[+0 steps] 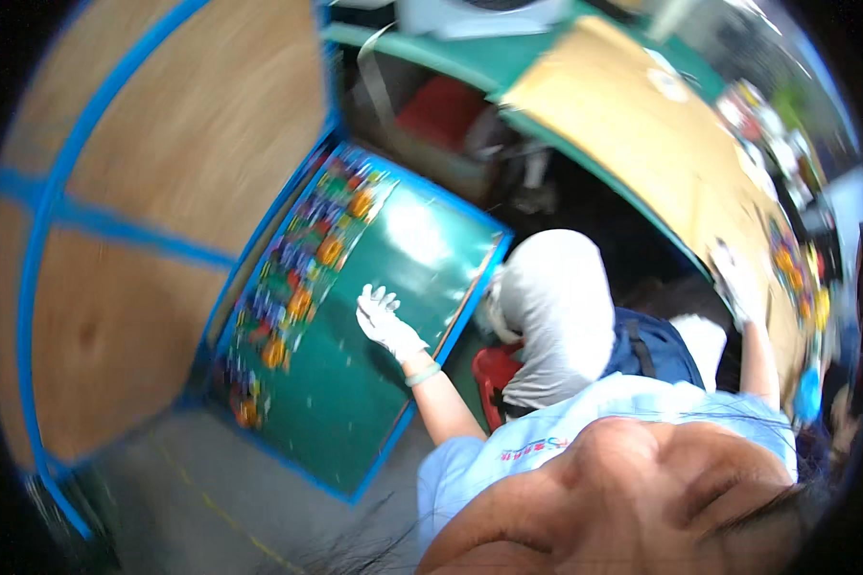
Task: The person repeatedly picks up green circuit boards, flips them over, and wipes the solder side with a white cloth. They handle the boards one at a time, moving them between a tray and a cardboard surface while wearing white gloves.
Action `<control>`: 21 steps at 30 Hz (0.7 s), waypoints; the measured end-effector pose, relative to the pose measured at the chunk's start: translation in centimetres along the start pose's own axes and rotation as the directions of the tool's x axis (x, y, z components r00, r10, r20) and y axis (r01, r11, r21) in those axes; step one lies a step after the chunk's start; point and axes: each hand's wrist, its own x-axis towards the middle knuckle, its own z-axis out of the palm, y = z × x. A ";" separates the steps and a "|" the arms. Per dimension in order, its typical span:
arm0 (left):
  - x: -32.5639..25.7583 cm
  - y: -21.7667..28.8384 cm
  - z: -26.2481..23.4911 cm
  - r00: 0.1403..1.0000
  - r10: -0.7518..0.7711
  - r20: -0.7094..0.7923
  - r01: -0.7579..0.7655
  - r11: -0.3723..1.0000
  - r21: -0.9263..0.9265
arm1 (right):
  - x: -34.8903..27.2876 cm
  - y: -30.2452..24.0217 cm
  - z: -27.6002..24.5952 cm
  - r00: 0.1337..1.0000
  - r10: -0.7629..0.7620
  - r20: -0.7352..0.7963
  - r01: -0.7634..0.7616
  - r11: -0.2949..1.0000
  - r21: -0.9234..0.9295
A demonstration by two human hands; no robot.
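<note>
My left hand (390, 324), in a white glove, hovers over or rests on a green board (345, 402) with a blue frame; contact is hard to judge. Its fingers are stretched out and a little apart, with nothing seen in them. Many small colourful pieces (297, 259), in orange, purple, red and green, lie in a band along the board's far left side. Also gloved in white, my right hand (738, 283) lies flat at the near edge of a brown cardboard sheet (623, 115) on the workbench. Blur softens its fingers, which look extended and hold nothing visible.
More colourful pieces (786, 259) lie on the cardboard beyond my right hand. A blue-framed wooden panel (163, 125) stands at the left. Between board and bench are my legs and a red stool (494, 379). Dark storage space with a red item (441, 110) lies under the green benchtop.
</note>
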 end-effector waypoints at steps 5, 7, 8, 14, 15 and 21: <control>-6.3 -0.3 20.0 0.755 -0.098 0.649 -0.036 0.981 0.190 | 3.4 9.8 -4.0 0.886 -0.463 -0.028 0.438 0.855 -0.277; -9.4 3.1 25.9 0.565 -0.069 0.822 -0.155 0.970 0.188 | 3.3 10.3 -4.6 0.846 -0.522 -0.112 0.485 0.839 -0.247; -12.0 4.8 28.6 0.464 -0.015 0.886 -0.251 0.957 0.148 | 3.3 11.0 -4.8 0.853 -0.488 -0.186 0.435 0.861 -0.264; -24.6 3.3 38.7 0.020 -0.188 0.982 -0.400 0.899 0.180 | 5.2 20.6 -9.2 0.894 -0.202 -0.400 0.128 0.971 -0.203; -25.6 1.7 39.8 -0.049 -0.231 0.972 -0.427 0.884 0.189 | 6.1 22.4 -10.5 0.897 -0.170 -0.407 0.103 0.978 -0.182; -30.0 -7.5 40.0 -0.180 -0.547 0.818 -0.689 0.663 0.291 | 13.5 30.0 -17.0 0.811 0.010 -0.585 -0.106 0.986 -0.130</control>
